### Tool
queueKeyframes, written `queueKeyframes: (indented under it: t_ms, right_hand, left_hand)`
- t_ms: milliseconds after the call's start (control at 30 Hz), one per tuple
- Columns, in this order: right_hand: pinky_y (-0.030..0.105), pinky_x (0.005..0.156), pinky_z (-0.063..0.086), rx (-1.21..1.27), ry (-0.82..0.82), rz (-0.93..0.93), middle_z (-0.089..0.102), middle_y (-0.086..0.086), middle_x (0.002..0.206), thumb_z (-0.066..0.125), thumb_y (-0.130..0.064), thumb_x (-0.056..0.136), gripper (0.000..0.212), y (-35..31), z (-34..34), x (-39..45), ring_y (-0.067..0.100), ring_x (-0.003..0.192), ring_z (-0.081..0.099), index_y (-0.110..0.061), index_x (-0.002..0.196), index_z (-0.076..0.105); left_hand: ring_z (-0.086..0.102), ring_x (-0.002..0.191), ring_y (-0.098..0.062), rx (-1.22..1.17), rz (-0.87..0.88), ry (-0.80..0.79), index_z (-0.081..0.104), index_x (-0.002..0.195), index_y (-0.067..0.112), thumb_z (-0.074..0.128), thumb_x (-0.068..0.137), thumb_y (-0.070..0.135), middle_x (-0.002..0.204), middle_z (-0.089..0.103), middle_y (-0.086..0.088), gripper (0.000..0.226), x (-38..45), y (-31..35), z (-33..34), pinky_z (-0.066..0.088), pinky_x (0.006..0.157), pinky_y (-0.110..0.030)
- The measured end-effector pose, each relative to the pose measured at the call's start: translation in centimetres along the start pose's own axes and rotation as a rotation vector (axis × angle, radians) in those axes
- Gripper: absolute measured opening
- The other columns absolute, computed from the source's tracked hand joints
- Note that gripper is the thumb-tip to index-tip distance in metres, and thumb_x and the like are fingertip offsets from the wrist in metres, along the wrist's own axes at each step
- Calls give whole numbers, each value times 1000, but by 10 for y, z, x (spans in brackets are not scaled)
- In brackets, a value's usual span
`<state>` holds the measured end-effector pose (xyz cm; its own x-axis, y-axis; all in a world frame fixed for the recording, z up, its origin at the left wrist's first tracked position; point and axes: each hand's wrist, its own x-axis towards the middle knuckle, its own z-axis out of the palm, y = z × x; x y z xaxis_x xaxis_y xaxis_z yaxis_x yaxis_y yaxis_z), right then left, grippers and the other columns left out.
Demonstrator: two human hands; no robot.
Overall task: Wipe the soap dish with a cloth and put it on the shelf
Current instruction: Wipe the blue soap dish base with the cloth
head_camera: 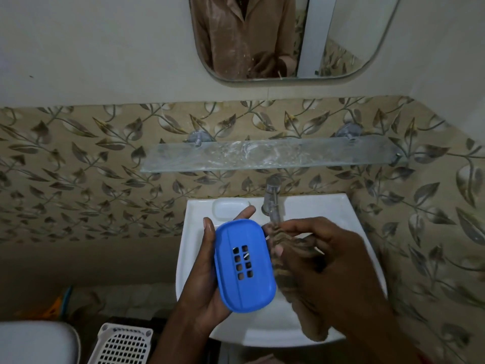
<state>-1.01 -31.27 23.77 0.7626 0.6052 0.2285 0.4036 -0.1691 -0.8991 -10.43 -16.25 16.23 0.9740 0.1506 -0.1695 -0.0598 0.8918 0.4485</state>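
Head view: left hand (207,279) cradles the soap dish (244,265), right hand (328,261) clutches the cloth (286,261); a hard wipe could knock it into the sink (354,222).

**Plastic, cloth, glass and glaze**

Your dish (244,266) shows smooth blue plastic with a soft sheen. Your cloth (286,271) looks matt, striped brown fabric. Below, the sink (322,206) is glossy white ceramic; the tap (271,199) dull metal; the shelf (273,155) smeared, cloudy glass.
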Motion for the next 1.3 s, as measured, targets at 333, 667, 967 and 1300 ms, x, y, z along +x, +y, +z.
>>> queueKeyframes:
  t_ms: [333, 667, 967, 1300]
  right_hand:
    - [32, 79, 62, -409, -230, -318, 69, 0, 100, 65, -17, 83, 17, 8, 57, -20, 13, 90, 68, -14, 96, 76]
    - [31, 65, 62, -631, -85, -336, 67, 9, 99, 73, -10, 81, 21, 20, 48, 3, 20, 86, 65, -5, 102, 72]
    - [26, 62, 63, -584, -267, -256, 66, 5, 92, 80, -13, 79, 17, 13, 52, -4, 15, 75, 68, -10, 93, 73]
    - [10, 85, 52, -381, -344, -4, 61, -14, 102, 67, -29, 90, 15, 12, 47, -20, 0, 90, 63, -23, 104, 67]
  left_hand:
    - [56, 133, -36, 188, 81, 127, 53, 145, 24, 38, 92, 70, 147, 55, -21, 72, 15, 5, 2, 39, 116, -48]
    - [72, 91, -22, 317, 78, 145, 61, 138, 26, 38, 88, 70, 110, 72, -11, 70, 12, 6, 5, 60, 80, -37]
    - [68, 118, -30, 312, 122, 201, 62, 137, 27, 39, 84, 71, 133, 68, -17, 73, 15, 17, 6, 54, 99, -48]
    - [73, 109, -30, 365, 218, 257, 70, 127, 26, 42, 82, 70, 123, 73, -18, 69, 22, 7, 2, 62, 89, -40]
